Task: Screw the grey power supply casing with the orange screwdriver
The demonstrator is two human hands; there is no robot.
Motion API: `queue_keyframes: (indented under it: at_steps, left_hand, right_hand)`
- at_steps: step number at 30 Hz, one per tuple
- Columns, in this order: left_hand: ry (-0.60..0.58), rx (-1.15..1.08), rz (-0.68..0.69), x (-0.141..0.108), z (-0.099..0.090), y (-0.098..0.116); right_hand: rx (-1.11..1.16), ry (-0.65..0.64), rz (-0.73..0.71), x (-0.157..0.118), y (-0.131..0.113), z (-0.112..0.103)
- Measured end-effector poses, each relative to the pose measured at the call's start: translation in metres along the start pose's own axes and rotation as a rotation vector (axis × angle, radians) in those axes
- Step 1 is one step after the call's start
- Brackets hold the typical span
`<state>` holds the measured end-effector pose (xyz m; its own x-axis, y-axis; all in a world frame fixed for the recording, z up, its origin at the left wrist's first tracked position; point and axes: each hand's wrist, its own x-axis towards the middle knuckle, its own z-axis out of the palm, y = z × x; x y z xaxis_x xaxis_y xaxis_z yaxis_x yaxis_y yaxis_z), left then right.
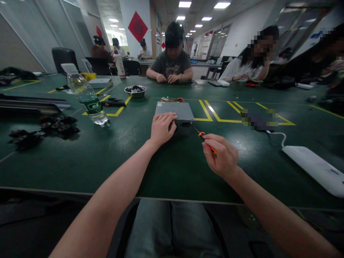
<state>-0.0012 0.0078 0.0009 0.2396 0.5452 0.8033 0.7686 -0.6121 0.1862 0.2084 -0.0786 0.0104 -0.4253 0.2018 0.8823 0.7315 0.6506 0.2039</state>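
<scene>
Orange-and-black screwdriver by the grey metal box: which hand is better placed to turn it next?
Right, I'd judge: the right hand holds the screwdriver, its tip by the front right corner of the box. The left hand rests on the box's top, seemingly better suited to steadying it.

From the head of a person at the near edge of a green counter (177,182), the scene is viewed forward and slightly downward. The denim-clad lap (172,229) is caught close, at the bottom of the frame; the left hand (163,128) and right hand (221,156) are shown at arm's reach, near the middle. A person (172,66) across the counter is faced from farther off, and the room is taken in widely behind, up to the ceiling lights (185,4).
</scene>
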Motion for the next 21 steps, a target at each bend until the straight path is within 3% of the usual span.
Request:
queue_keyframes:
  at_steps: [5,14,21]
  left_hand:
    - [0.001,-0.008,-0.004,-0.0003,0.0005,0.0003]
    - [-0.025,-0.003,-0.024,-0.0003,-0.0011,0.0014]
    - [-0.017,-0.003,-0.021,-0.0003,-0.0004,0.0013]
  right_hand:
    - [-0.001,0.068,0.008,0.0018,-0.0034,0.0015]
    - [0.065,0.006,0.051,-0.0005,0.001,-0.0008]
    - [0.024,0.042,0.043,0.0003,-0.0006,-0.0006]
